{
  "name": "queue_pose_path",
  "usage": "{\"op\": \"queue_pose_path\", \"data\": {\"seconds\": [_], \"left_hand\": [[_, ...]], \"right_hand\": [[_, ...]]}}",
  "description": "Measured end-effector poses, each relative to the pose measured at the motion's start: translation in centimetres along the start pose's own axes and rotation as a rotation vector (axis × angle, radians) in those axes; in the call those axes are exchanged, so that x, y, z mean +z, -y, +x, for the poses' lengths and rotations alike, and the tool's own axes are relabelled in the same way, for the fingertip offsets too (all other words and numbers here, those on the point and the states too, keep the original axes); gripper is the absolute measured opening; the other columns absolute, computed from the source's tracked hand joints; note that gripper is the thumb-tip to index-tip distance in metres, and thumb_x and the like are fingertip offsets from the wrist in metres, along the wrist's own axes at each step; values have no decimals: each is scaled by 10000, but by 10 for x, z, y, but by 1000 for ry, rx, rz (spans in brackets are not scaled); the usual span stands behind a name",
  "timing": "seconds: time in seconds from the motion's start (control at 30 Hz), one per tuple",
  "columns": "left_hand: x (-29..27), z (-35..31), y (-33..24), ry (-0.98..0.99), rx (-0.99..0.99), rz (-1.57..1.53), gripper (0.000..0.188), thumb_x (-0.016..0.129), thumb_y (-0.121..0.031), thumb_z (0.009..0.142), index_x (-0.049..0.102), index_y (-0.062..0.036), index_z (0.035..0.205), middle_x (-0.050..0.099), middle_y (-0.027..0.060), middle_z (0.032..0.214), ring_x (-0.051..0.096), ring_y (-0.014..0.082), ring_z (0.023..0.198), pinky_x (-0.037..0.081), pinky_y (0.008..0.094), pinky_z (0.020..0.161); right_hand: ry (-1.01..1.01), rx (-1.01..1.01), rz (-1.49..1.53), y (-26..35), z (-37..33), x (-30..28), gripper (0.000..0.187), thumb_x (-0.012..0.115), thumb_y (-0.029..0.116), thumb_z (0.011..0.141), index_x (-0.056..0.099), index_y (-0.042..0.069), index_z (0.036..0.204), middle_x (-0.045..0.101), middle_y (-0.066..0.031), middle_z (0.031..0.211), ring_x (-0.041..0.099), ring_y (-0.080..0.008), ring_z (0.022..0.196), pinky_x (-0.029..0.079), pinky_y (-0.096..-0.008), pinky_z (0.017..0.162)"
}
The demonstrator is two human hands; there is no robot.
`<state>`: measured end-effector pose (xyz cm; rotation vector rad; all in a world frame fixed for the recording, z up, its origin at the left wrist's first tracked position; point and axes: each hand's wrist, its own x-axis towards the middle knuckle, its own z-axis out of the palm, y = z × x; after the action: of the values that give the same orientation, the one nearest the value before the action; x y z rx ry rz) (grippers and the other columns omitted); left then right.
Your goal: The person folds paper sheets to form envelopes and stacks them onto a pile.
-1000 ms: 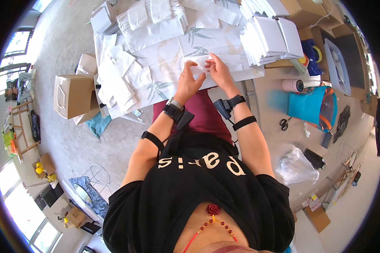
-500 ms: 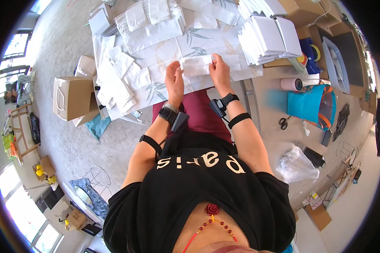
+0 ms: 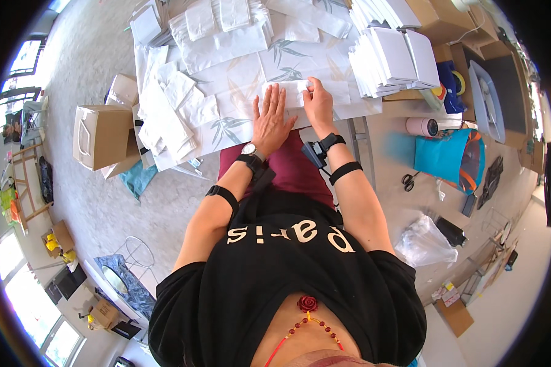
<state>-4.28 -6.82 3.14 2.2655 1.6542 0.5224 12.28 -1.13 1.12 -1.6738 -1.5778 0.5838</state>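
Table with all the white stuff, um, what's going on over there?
A person sits at the leaf-patterned table. Their left hand presses flat, fingers spread, on a thin white piece, while the right hand seems to pinch its right end. Loose white pieces lie to the left, and a white stack stands to the right.

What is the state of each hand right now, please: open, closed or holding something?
Left hand: open, palm down, fingers over the thin white piece.
Right hand: fingers curled closed, apparently pinching its right end.
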Motion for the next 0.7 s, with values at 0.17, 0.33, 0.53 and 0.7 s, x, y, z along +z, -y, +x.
{"op": "queue_pose_path", "data": {"seconds": [0.17,0.33,0.53,0.7], "left_hand": [[9,-3,9,20,-2,55,889,620,-515,975,263,-44,1640,184,197,1726,129,342,1612,80,587,1272],[10,-4,10,20,0,82,905,626,-534,968,264,-49,1641,180,206,1724,131,346,1611,76,598,1267],[-1,9,-5,-2,4,97,720,571,-453,1027,380,-47,1591,266,215,1692,182,343,1597,82,602,1263],[13,33,-11,-62,110,29,568,527,-325,1062,442,-64,1560,332,154,1679,247,289,1582,124,582,1268]], "right_hand": [[26,52,16,1,2,-2,377,693,37,908,612,8,1275,726,-197,955,703,-399,919,557,-477,841],[-21,44,-142,3,-1,-14,356,726,97,907,619,29,1240,679,-139,999,679,-353,946,551,-462,815],[-200,106,-489,-34,-12,-51,363,735,197,924,618,56,1238,638,-150,1123,624,-353,1077,528,-477,879],[-250,217,-589,-37,-19,-58,361,739,245,932,624,58,1218,600,-151,1200,603,-354,1132,520,-485,913]]}}
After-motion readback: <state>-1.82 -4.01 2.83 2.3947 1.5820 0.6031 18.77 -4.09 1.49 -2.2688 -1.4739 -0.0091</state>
